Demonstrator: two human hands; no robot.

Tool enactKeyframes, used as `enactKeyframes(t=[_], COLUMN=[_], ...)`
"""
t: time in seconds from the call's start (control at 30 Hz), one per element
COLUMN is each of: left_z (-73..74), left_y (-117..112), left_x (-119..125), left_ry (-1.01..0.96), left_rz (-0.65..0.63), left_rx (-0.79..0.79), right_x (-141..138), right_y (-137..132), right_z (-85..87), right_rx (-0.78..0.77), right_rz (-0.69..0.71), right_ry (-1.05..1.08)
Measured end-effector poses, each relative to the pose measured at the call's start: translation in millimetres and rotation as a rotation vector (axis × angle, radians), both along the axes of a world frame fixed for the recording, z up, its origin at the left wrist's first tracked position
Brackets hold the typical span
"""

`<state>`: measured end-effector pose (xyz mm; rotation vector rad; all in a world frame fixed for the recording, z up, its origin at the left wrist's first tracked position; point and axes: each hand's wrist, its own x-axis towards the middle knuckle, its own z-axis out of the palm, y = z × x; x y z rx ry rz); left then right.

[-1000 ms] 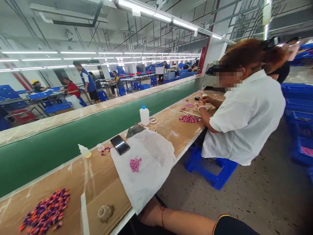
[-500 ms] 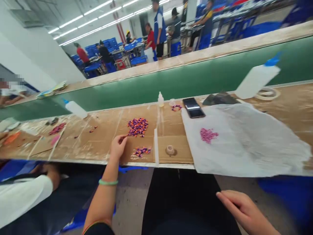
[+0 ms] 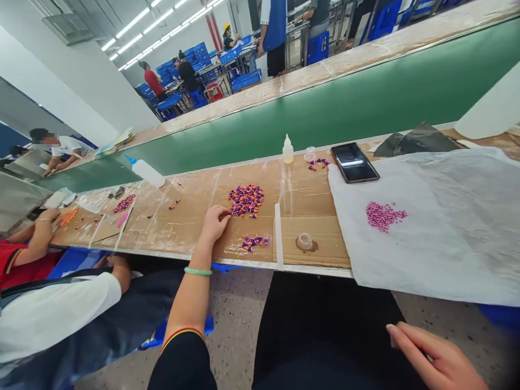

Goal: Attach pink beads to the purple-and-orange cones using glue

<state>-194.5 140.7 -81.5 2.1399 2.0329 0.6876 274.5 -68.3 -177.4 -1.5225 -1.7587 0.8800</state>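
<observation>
My left hand, a pale green bangle at its wrist, rests on the cardboard with thumb and finger pinched at the left edge of a pile of small purple-and-orange pieces. Whatever lies between those fingertips is too small to make out. Nearer me is a smaller group of like pieces. Low on the right, away from the table, my right hand hangs over my lap with thumb and fingers pressed together; anything in it is hidden. A small clear cup sits on the cardboard right of a white strip.
Tiny pink pieces lie on a white sheet, with a phone at its corner. A small dropper bottle stands by the green belt. A blue-tipped bottle leans farther left. Other people sit at the left.
The camera view has turned left and dropped, so the table appears shifted right. My left hand stays at the pile's left edge, its fingertips lower against it. The right hand remains over my lap.
</observation>
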Motion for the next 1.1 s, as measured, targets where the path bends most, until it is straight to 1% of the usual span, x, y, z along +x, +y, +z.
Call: enactKeyframes(t=[0.03, 0.1, 0.2, 0.27, 0.3, 0.37, 0.4, 0.47, 0.57, 0.67, 0.77, 0.83, 0.9, 0.97, 1.1], left_z=[0.5, 3.4, 10.5, 13.0, 12.8, 10.3, 9.0, 8.5, 14.3, 23.9, 30.6, 30.5, 26.2, 18.9, 5.8], left_y=[2, 5, 9, 13, 15, 19, 20, 19, 14, 8, 3, -1, -4, -6, -5], left_x=[1, 5, 11, 11, 9, 5, 3, 2, 7, 14, 16, 12, 5, -1, -8], left_ry=[0.023, 0.060, 0.084, 0.080, 0.090, 0.246, 0.300, 0.385, 0.435, 0.464, 0.467, 0.399, 0.303, 0.244, 0.272], left_rz=[-0.007, -0.021, -0.063, -0.098, -0.103, -0.079, -0.063, -0.024, 0.015, 0.071, 0.162, 0.184, 0.185, 0.156, 0.102], left_rx=[-0.005, -0.014, -0.018, -0.015, 0.000, 0.053, 0.061, 0.046, -0.010, -0.093, -0.175, -0.146, -0.069, -0.002, 0.069], right_x=[0, -2, -4, -2, 1, 8, 13, 22, 31, 34, 32, 30, 29, 29, 29], right_y=[4, 11, 23, 34, 42, 62, 73, 98, 134, 159, 168, 169, 168, 168, 170], right_z=[9.2, 33.8, 77.8, 104.2, 114.6, 128.1, 130.7, 128.1, 110.5, 90.8, 80.9, 80.3, 82.4, 84.8, 87.3], right_rx=[0.022, 0.075, 0.247, 0.364, 0.417, 0.486, 0.478, 0.394, 0.251, 0.205, 0.182, 0.167, 0.152, 0.134, 0.092], right_rz=[0.006, 0.027, 0.023, 0.077, 0.085, 0.032, -0.007, -0.044, -0.063, -0.097, -0.120, -0.122, -0.105, -0.081, -0.063], right_ry=[0.001, -0.005, -0.012, -0.050, -0.070, -0.121, -0.147, -0.190, -0.288, -0.327, -0.336, -0.337, -0.338, -0.342, -0.363])
